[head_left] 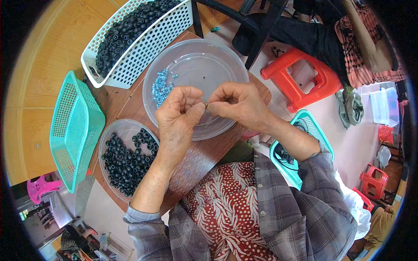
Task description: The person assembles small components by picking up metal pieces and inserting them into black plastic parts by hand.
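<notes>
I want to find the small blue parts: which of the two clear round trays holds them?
The larger clear tray under both hands holds the blue parts; the smaller tray beside the green basket holds only black rings.

I held a tiny dark ring-like piece (205, 103) pinched between the fingertips of my left hand (176, 114) and my right hand (237, 103), raised above the clear round plastic lid (217, 58); the piece was too small to tell its shape more exactly. The lid lay flat on the brown table, its rim toward me hidden under my hands; a loose cluster of small shiny blue pieces (160, 88) lay on its left part, just beside my left thumb, with a few scattered toward the middle.
</notes>
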`<action>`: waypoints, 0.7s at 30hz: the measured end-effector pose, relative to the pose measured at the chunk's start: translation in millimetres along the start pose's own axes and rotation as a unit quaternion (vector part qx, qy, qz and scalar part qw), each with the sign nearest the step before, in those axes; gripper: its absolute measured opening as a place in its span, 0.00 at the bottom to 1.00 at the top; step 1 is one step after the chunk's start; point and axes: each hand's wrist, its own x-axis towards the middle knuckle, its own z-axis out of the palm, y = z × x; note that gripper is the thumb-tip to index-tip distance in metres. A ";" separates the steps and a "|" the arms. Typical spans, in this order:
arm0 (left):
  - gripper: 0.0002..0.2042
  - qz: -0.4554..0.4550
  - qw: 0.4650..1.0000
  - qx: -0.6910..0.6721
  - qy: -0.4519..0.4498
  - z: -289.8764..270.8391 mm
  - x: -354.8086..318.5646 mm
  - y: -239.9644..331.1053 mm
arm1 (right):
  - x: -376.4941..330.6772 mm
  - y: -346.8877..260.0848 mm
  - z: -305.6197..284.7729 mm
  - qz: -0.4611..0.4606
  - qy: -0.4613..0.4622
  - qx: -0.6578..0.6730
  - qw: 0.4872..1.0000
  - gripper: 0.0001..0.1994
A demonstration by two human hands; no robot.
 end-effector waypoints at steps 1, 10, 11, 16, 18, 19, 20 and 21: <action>0.10 0.000 1.000 0.000 0.000 0.3 0.7 0.6 | -1.2 -0.9 1.0 -0.007 0.001 -0.014 1.000 0.05; 0.07 -0.082 0.993 -0.075 0.028 0.0 5.9 -0.9 | -1.3 0.0 1.0 -0.062 -0.006 -0.048 0.997 0.05; 0.07 -0.087 0.994 -0.056 0.025 0.5 7.0 -1.0 | -1.5 -1.8 0.1 -0.062 -0.007 -0.049 0.997 0.05; 0.08 -0.094 0.993 -0.067 0.022 3.6 4.9 0.1 | -2.3 -10.3 -7.0 -0.013 0.008 -0.031 0.999 0.07; 0.09 -0.129 0.987 -0.098 0.002 4.9 4.1 7.9 | -2.6 -9.5 -9.4 -0.022 0.013 -0.040 0.999 0.08; 0.09 -0.129 0.987 -0.098 0.003 4.8 3.9 7.9 | -2.4 -9.7 -9.5 -0.033 0.016 -0.048 0.998 0.09; 0.09 -0.137 0.985 -0.102 0.002 4.8 4.0 7.6 | -2.8 -10.6 -9.2 -0.034 0.014 -0.048 0.998 0.09; 0.10 -0.146 0.984 -0.105 0.001 4.7 3.9 7.6 | -3.4 -12.0 -8.6 -0.034 0.016 -0.057 0.998 0.09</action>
